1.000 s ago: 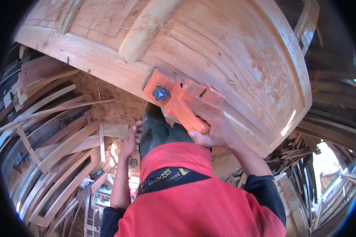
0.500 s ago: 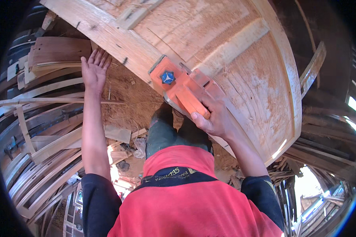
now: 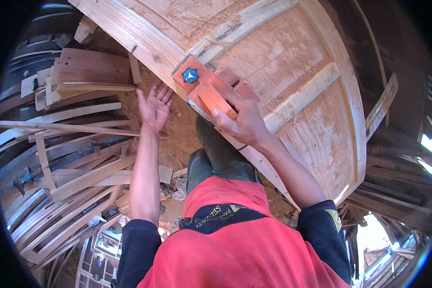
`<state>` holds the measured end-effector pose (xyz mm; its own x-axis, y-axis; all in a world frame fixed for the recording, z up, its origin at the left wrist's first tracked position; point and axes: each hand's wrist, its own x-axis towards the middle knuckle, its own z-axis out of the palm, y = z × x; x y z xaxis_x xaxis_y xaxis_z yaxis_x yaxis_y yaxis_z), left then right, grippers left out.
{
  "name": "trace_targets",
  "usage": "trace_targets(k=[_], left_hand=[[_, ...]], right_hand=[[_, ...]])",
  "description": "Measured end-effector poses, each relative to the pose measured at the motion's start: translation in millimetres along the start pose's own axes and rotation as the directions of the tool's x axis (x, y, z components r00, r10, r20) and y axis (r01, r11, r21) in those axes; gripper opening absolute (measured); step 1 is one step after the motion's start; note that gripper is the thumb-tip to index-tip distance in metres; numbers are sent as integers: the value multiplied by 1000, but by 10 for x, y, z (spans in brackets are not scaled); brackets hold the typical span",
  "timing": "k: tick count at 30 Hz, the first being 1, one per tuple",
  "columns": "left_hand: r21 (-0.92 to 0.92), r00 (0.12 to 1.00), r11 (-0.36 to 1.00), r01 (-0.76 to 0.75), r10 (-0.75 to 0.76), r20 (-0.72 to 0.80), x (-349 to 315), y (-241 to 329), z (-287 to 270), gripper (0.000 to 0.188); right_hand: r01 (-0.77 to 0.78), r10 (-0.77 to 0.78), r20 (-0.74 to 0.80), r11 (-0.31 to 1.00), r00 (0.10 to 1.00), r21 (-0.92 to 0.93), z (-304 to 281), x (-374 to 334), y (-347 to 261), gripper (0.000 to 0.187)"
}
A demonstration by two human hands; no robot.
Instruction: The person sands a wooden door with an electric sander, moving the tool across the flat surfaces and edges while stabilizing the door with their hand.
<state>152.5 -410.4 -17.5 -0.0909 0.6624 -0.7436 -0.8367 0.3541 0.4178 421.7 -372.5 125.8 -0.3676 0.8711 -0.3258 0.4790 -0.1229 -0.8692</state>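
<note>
An orange power planer (image 3: pixel 209 89) with a blue and black front knob rests on the long edge rail of a panelled wooden door (image 3: pixel 293 103). Its rear handle is wrapped by the fingers of my right hand (image 3: pixel 245 120). Palm up, my left hand (image 3: pixel 155 108) is held out left of the planer, beside the near edge of the door, with its fingers stretched and nothing in it. Wood dust and shavings are scattered over the door's panels. The planer's base is mostly hidden.
At the left, flat boards (image 3: pixel 93 67) are piled above several long wooden strips (image 3: pixel 67 127) and frames. A brown dirt floor (image 3: pixel 177 127) lies below the door. To the right, a plank (image 3: pixel 381 108) leans near the door, with stacked timber (image 3: pixel 393 192) lower down.
My right hand has moved the planer farther along the rail, up and to the left. My left hand has shifted right, nearer the door's edge. My legs have changed position.
</note>
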Motion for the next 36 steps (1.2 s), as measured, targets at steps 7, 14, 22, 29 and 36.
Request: trace_targets(k=[7,14,22,29,36], left_hand=[[-12,989,989,145,-145,-3,38,76,-45,83],[-5,942,943,333,-333,-46,64,366,52,80],[148,932,925,350,-360,44,243,590,87,80],[319,905,885,340,-400,145,429,635,-191,89],[379,891,813,442,-447,-81,787,768,-470,75]], right_hand=[[11,-10,29,999,1000,-52,166,658,-267,45],[57,-57,25,998,998,-17,450,1492,-666,45],[104,-104,-24,994,994,23,799,2486,-1158,47],[170,-172,-30,983,985,-72,1173,3512,-1667,48],[240,-253,-95,962,963,-126,1645,4618,-2282,49]])
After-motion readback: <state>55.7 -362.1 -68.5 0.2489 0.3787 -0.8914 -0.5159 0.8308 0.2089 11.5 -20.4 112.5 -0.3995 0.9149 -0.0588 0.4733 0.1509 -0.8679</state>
